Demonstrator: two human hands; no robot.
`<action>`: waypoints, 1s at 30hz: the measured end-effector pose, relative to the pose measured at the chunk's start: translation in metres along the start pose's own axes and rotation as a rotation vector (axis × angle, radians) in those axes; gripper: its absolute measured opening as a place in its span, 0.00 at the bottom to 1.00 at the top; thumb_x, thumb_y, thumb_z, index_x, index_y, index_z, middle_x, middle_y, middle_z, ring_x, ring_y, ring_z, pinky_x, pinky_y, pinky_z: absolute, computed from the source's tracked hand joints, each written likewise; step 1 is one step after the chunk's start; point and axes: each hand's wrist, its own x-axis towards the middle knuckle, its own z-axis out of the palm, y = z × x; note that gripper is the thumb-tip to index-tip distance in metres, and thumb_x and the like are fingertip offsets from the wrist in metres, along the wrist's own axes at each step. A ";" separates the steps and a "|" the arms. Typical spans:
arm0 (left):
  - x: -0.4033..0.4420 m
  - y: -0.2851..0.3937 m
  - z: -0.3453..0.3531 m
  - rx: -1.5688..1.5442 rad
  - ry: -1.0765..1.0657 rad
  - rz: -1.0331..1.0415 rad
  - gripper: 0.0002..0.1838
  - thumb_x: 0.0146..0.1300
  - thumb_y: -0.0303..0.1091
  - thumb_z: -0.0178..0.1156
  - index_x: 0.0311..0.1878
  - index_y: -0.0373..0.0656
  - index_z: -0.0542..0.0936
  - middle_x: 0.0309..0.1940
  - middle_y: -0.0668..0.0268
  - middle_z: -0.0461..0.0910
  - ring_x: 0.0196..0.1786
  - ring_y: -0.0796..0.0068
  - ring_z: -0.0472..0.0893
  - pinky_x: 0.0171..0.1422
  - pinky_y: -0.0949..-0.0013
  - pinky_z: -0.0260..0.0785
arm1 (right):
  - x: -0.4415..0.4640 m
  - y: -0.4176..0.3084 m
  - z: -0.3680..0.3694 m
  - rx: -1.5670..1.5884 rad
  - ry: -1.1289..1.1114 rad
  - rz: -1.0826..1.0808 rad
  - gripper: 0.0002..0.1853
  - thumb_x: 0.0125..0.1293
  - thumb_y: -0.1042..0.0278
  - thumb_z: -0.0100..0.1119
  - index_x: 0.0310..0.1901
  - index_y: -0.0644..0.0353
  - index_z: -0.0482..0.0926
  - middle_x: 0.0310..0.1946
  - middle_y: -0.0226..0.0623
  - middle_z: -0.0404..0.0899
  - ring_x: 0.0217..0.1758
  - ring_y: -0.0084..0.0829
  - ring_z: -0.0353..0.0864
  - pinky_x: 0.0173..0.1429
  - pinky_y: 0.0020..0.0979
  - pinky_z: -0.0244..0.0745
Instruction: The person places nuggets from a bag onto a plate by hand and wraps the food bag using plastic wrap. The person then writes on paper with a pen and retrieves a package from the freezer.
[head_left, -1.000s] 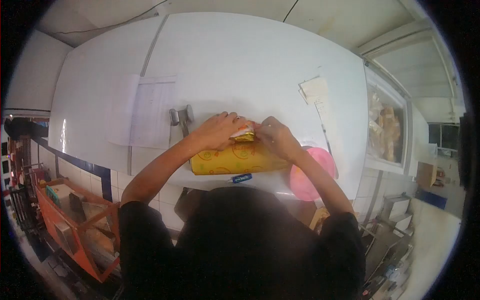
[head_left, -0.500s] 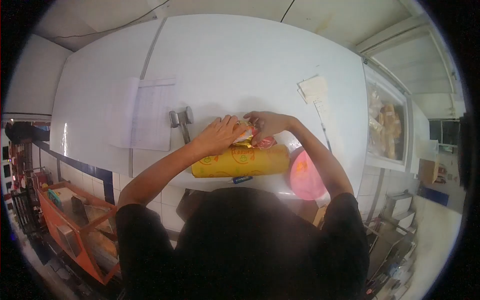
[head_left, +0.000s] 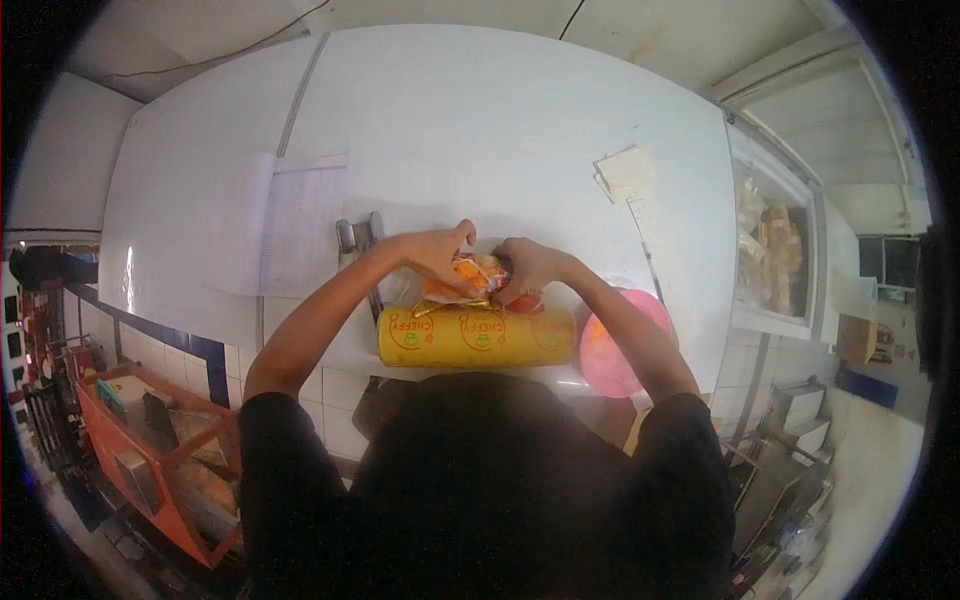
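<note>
My left hand [head_left: 438, 262] and my right hand [head_left: 533, 270] grip a crinkled, shiny red, orange and gold packet [head_left: 480, 272] from its two sides. Fingers partly cover it, so its contents cannot be made out. Just on the near side of the packet lies a yellow roll of cling film [head_left: 475, 338] with red CHEFFY print. Beside my left forearm is a metal mallet-like tool [head_left: 358, 234], its handle partly behind the arm. A pink plastic bowl or bag [head_left: 612, 350] sits at the right end of the roll, partly under my right forearm.
An open notebook [head_left: 305, 225] lies on the white table [head_left: 480, 120] at left. Paper slips [head_left: 623, 172] and a pen [head_left: 654, 268] are at right. Beyond the right edge is a bin with plastic-wrapped items [head_left: 775, 245]. An orange crate [head_left: 155, 460] stands below left.
My hands have spread slightly apart and their grip on the packet has shifted. The roll has turned level and moved a little nearer my body. The blue marker in front of it no longer shows.
</note>
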 end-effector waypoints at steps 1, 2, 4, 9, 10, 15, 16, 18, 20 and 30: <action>0.006 -0.008 -0.002 -0.172 -0.153 -0.048 0.54 0.48 0.68 0.81 0.64 0.34 0.70 0.56 0.45 0.79 0.60 0.51 0.80 0.60 0.54 0.75 | -0.001 0.000 0.002 -0.002 0.002 0.001 0.38 0.40 0.50 0.86 0.49 0.70 0.84 0.43 0.49 0.88 0.48 0.42 0.88 0.53 0.39 0.83; 0.014 -0.015 -0.002 -0.170 -0.152 -0.046 0.54 0.48 0.68 0.81 0.64 0.34 0.70 0.56 0.45 0.79 0.60 0.51 0.80 0.60 0.54 0.75 | -0.001 0.000 0.002 -0.017 0.032 -0.051 0.38 0.40 0.50 0.86 0.50 0.70 0.84 0.42 0.49 0.88 0.48 0.43 0.89 0.52 0.39 0.83; 0.022 -0.017 -0.005 -0.201 -0.297 -0.058 0.54 0.44 0.69 0.82 0.61 0.34 0.76 0.55 0.48 0.84 0.56 0.58 0.85 0.57 0.56 0.77 | -0.002 0.003 0.005 -0.033 0.065 -0.101 0.39 0.40 0.51 0.86 0.50 0.69 0.84 0.41 0.50 0.88 0.47 0.44 0.89 0.52 0.39 0.83; 0.002 0.032 -0.006 -0.050 -0.340 -0.089 0.48 0.41 0.68 0.83 0.54 0.35 0.81 0.48 0.52 0.87 0.51 0.56 0.87 0.57 0.56 0.78 | -0.013 -0.008 0.008 -0.023 0.094 -0.075 0.41 0.39 0.53 0.86 0.53 0.68 0.81 0.44 0.52 0.87 0.46 0.47 0.88 0.52 0.42 0.83; 0.001 0.033 -0.005 0.035 -0.222 -0.087 0.46 0.40 0.67 0.83 0.52 0.36 0.82 0.45 0.52 0.87 0.50 0.55 0.87 0.57 0.55 0.78 | -0.011 -0.007 0.006 -0.017 0.098 -0.072 0.41 0.39 0.53 0.86 0.53 0.68 0.81 0.44 0.52 0.87 0.46 0.47 0.88 0.52 0.42 0.83; -0.006 0.031 0.023 0.151 -0.020 0.033 0.44 0.42 0.61 0.81 0.54 0.36 0.79 0.47 0.50 0.82 0.54 0.48 0.83 0.59 0.53 0.77 | -0.018 -0.006 0.026 -0.132 0.336 -0.161 0.41 0.39 0.54 0.85 0.55 0.66 0.79 0.49 0.52 0.83 0.56 0.53 0.82 0.61 0.45 0.81; -0.011 0.035 0.027 0.239 0.102 0.052 0.43 0.43 0.58 0.81 0.56 0.36 0.77 0.49 0.50 0.80 0.56 0.47 0.81 0.59 0.52 0.76 | -0.017 -0.003 0.031 -0.122 0.325 -0.155 0.41 0.39 0.54 0.85 0.55 0.66 0.79 0.49 0.52 0.83 0.56 0.53 0.82 0.61 0.45 0.81; -0.018 0.043 0.030 0.274 0.130 0.037 0.44 0.44 0.57 0.80 0.58 0.36 0.76 0.51 0.51 0.78 0.57 0.48 0.79 0.59 0.52 0.75 | -0.015 0.000 0.038 -0.251 0.423 -0.217 0.44 0.37 0.53 0.87 0.57 0.67 0.78 0.51 0.51 0.79 0.59 0.54 0.76 0.64 0.47 0.78; -0.020 0.045 0.037 0.313 0.161 0.020 0.44 0.46 0.55 0.80 0.60 0.35 0.74 0.53 0.51 0.76 0.59 0.49 0.77 0.60 0.51 0.75 | -0.014 0.002 0.038 -0.287 0.462 -0.225 0.46 0.37 0.53 0.88 0.58 0.67 0.78 0.51 0.50 0.78 0.59 0.53 0.75 0.64 0.47 0.77; -0.009 0.040 0.000 0.129 0.059 0.030 0.45 0.45 0.59 0.81 0.56 0.34 0.75 0.50 0.48 0.81 0.55 0.46 0.82 0.57 0.51 0.77 | -0.013 0.005 0.069 -0.465 0.727 -0.246 0.43 0.42 0.54 0.84 0.60 0.63 0.75 0.51 0.45 0.75 0.56 0.49 0.73 0.61 0.46 0.72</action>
